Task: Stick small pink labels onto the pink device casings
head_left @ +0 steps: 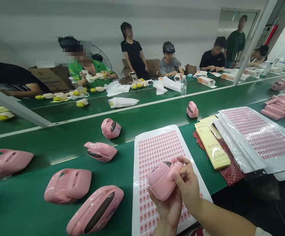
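A pink plastic device with a carry handle (161, 182), perhaps a small speaker, is held up over a white sheet of stickers (146, 144). My left hand (168, 208) cups it from below, its fingers partly hidden behind the body. Thumb and fingers of my right hand (185, 175) close on the side of the handle, near a round joint. Whether a small sticker lies under that thumb I cannot make out. Rows of small pink and red stickers cover the sheet beneath my hands.
Similar pink devices (68, 186) stand to the left and along the green belt (152, 114). Right of the sheet lie yellow sticker cards (212, 144), plastic-covered sticker sheets (260, 134) and pink pieces (282, 105). A water bottle (183, 87) stands across, where several people work.
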Demonstrator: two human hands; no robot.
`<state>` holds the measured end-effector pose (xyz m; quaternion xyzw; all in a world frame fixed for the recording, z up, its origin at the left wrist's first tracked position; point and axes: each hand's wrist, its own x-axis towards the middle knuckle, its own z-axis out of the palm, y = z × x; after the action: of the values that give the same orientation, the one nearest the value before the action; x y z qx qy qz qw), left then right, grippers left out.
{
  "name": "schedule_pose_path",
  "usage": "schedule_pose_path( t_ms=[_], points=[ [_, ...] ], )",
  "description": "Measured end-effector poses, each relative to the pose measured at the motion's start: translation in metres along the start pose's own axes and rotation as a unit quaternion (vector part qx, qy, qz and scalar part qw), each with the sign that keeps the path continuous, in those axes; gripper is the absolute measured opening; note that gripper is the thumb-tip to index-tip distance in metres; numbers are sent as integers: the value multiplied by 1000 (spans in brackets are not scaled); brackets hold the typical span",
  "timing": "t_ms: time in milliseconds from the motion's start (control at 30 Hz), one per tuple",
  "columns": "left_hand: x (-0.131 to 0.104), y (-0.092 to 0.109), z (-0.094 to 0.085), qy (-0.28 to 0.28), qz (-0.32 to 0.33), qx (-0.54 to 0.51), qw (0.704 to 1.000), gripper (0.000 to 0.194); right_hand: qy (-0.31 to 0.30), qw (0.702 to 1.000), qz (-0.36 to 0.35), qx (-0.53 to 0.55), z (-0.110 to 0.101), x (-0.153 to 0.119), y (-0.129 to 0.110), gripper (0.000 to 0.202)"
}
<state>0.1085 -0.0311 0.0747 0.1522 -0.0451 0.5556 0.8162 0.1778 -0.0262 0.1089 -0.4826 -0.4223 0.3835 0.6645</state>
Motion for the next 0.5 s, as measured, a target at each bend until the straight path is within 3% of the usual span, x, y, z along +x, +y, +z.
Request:
schedule_pose_path(
  t_ms=[100,200,267,367,433,500],
  points=[
    [-1,0,0,-4,-6,3,1000,78,7,997,-53,-49,1,-2,2,19],
    [-1,0,2,-9,-18,-7,1000,83,11,981,-153,-116,-2,-2,3,12],
    [-1,1,4,-9,-24,-20,999,86,-6,954,-246,-170,-6,1,3,6],
    [-3,3,4,-8,-24,-35,999,87,-55,896,-353,-262,-16,8,3,16],
    [-4,3,2,-11,-23,-42,999,86,-62,882,-362,-295,-21,12,3,30],
    [-5,2,1,-15,-23,-45,999,85,-63,893,-344,-283,-22,15,2,44]
  ],
)
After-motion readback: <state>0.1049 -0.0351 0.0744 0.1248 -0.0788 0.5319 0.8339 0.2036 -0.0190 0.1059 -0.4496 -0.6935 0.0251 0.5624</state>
